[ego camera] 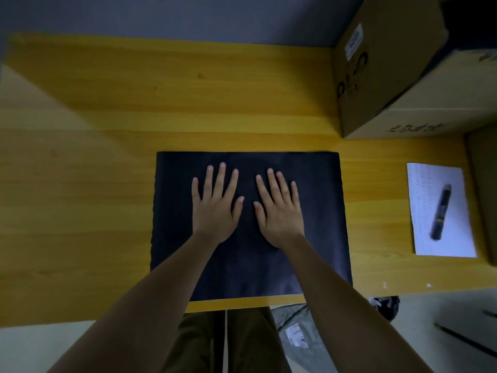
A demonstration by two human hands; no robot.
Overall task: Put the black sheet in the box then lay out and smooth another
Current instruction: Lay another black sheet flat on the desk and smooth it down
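Hands, left hand (215, 205) and right hand (278, 208), press flat, fingers spread, on black sheet (250, 265).

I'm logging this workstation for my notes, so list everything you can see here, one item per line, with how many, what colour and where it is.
Black sheet: one, black, flat on the table's near middle, under both hands.
Table: one, yellow wood grain, across the view.
Cardboard boxes: at least two, brown, far right of the table; contents not visible.
Paper: one, white with faint print, right side of the table.
Pen: one, dark, lying on the paper.
Bag: one, grey-green with a white label, on the floor below the table edge.
Left hand: one, flat, fingers spread on the sheet.
Right hand: one, flat, fingers spread on the sheet, beside the left.
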